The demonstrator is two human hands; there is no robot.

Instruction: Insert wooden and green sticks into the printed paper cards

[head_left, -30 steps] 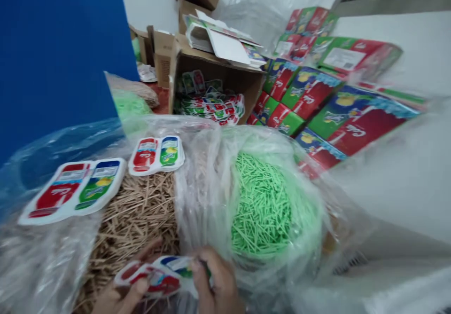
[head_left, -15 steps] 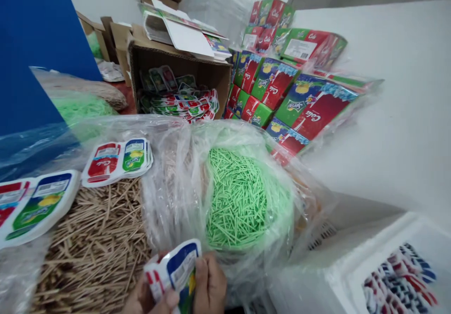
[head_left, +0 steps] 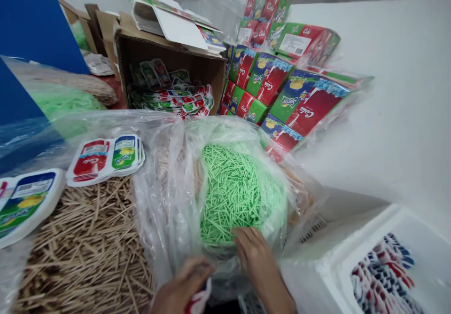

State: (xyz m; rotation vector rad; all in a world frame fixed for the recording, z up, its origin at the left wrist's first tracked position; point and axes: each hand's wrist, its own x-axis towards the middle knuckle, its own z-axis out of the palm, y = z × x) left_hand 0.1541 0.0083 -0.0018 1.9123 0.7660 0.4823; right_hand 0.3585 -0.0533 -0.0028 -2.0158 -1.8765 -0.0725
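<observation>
My left hand (head_left: 183, 286), blurred by motion, is closed around a printed label packet (head_left: 200, 301); only a white and red corner shows below the fingers. My right hand (head_left: 252, 246) reaches over the near edge of a clear plastic bag of short green sticks (head_left: 230, 192). Its fingers are stretched out and slightly bent, the tips touching or just above the nearest sticks; the thumb is hidden. To the left lies a heap of brown sticks (head_left: 95, 248), with a stack of Cola and Sprite-style packets (head_left: 105, 159) on its far edge and a larger stack (head_left: 28, 203) nearer.
A cardboard box (head_left: 169, 53) with many printed packets stands behind the bags. Wrapped Cola cartons (head_left: 271, 81) are piled against the white wall. At the lower right is a white foam box (head_left: 338, 267) holding packets. A blue panel (head_left: 31, 22) stands at the left.
My right hand has let go of the packet and moved up and right to the green sticks. My left hand keeps the packet and has turned it down. The view has shifted slightly right.
</observation>
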